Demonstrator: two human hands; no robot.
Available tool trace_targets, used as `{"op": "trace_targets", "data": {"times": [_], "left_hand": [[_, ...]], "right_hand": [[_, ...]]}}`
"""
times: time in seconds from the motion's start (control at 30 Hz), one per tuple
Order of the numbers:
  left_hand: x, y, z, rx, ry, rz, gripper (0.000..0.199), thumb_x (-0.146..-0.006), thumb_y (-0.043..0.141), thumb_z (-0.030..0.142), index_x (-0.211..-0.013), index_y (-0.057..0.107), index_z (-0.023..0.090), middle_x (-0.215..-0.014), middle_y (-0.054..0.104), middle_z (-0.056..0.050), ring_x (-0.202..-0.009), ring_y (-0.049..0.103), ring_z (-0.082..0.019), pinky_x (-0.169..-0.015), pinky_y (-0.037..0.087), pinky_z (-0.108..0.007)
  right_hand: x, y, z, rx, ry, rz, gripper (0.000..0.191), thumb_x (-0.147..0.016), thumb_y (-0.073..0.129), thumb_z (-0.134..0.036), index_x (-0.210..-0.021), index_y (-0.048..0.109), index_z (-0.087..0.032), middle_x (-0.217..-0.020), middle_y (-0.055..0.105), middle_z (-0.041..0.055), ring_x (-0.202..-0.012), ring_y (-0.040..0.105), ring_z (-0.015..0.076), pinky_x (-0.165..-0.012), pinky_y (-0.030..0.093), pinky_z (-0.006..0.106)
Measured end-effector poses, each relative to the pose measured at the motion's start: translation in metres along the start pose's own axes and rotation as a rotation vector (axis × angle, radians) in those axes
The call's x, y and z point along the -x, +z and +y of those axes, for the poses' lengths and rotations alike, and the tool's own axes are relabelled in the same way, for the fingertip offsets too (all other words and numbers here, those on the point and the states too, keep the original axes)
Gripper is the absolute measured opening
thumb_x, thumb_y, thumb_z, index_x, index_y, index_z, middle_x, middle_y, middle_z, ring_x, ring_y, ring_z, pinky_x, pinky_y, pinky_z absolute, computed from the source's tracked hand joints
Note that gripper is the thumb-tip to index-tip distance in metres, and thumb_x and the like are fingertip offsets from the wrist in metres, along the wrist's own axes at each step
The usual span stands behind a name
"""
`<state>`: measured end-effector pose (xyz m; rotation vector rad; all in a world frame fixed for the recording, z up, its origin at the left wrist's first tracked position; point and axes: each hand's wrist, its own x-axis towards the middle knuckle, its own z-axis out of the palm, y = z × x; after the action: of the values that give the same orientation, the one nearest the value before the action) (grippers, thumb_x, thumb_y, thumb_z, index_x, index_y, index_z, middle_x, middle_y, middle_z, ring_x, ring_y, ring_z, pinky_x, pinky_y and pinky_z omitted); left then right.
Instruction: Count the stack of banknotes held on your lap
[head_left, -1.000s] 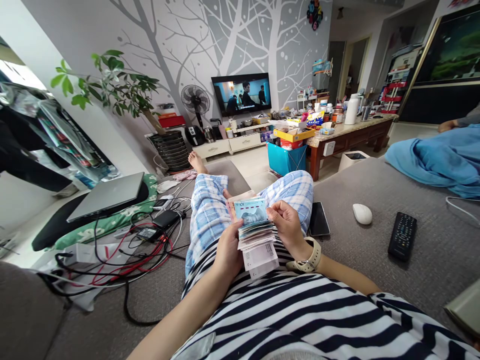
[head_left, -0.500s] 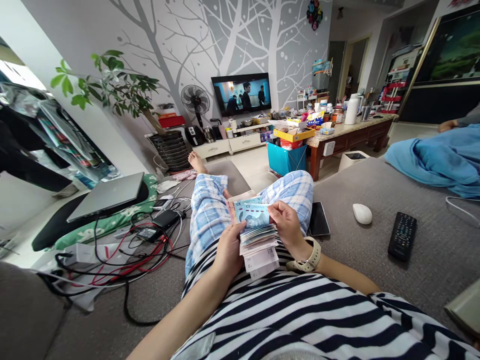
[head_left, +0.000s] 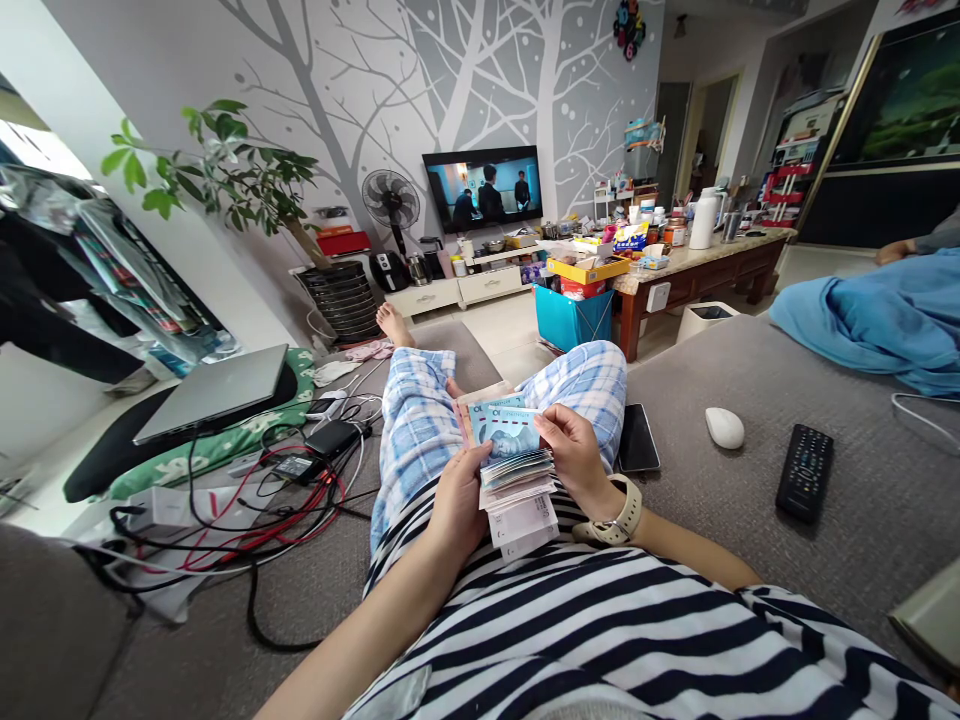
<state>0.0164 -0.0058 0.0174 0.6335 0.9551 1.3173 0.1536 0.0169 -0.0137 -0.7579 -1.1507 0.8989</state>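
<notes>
A stack of banknotes [head_left: 517, 478] is held above my lap, bent over so that its lower ends hang toward my striped shirt. My left hand [head_left: 459, 495] grips the stack from the left, its thumb pressed on the front note. With the thumb and fingers of my right hand [head_left: 574, 445] I pinch the right edge of a blue-green note marked 10 [head_left: 514, 432]. More notes, some of them pinkish, fan out behind it at the upper left. The fingers under the stack are hidden.
On the sofa to my right lie a phone [head_left: 638, 438], a white mouse [head_left: 724, 428] and a black remote control [head_left: 805, 472]. Left of my legs are tangled cables [head_left: 300, 500] and a closed laptop [head_left: 214, 393]. Beyond stands a cluttered table [head_left: 705, 255].
Both hands stay almost in place on the banknotes. The front blue-green note and those behind it have shifted very slightly.
</notes>
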Motion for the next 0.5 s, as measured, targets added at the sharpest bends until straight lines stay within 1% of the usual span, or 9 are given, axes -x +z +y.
{"op": "trace_targets", "data": {"times": [0.1, 0.2, 0.33, 0.5], "left_hand": [[-0.0003, 0.0015, -0.0006, 0.024, -0.023, 0.017, 0.013, -0.064, 0.068, 0.022, -0.074, 0.067, 0.014, -0.061, 0.067, -0.002, -0.064, 0.068, -0.022, -0.064, 0.055, -0.032], [-0.0003, 0.004, -0.0007, 0.031, -0.046, 0.075, 0.009, -0.069, 0.064, 0.024, -0.071, 0.066, 0.015, -0.051, 0.061, 0.0, -0.06, 0.067, -0.022, -0.062, 0.055, -0.032], [0.0007, 0.0066, 0.0, 0.024, -0.048, 0.166, 0.011, -0.071, 0.064, 0.025, -0.063, 0.061, 0.018, -0.041, 0.052, 0.003, -0.055, 0.064, -0.021, -0.06, 0.055, -0.032], [0.0025, 0.0082, 0.0008, 0.027, -0.046, 0.19, 0.015, -0.072, 0.063, 0.024, -0.059, 0.058, 0.019, -0.041, 0.052, 0.003, -0.048, 0.059, -0.017, -0.058, 0.054, -0.029]], "right_hand": [[0.0005, -0.0001, -0.0009, 0.002, -0.003, -0.002, 0.027, -0.083, 0.059, -0.035, -0.062, 0.05, -0.02, -0.055, 0.045, -0.0054, -0.054, 0.039, 0.0109, -0.054, 0.032, 0.025], [0.0012, -0.0003, -0.0017, 0.003, -0.003, -0.004, 0.027, -0.083, 0.059, -0.035, -0.062, 0.05, -0.02, -0.055, 0.044, -0.0054, -0.054, 0.038, 0.0109, -0.053, 0.032, 0.025], [0.002, -0.0002, -0.003, -0.005, -0.01, -0.014, 0.028, -0.083, 0.059, -0.035, -0.062, 0.049, -0.02, -0.055, 0.043, -0.0053, -0.054, 0.037, 0.0111, -0.053, 0.031, 0.025], [0.0026, 0.0001, -0.0032, -0.036, -0.01, -0.033, 0.028, -0.082, 0.059, -0.037, -0.063, 0.049, -0.02, -0.057, 0.042, -0.0053, -0.055, 0.036, 0.0111, -0.053, 0.031, 0.025]]}}
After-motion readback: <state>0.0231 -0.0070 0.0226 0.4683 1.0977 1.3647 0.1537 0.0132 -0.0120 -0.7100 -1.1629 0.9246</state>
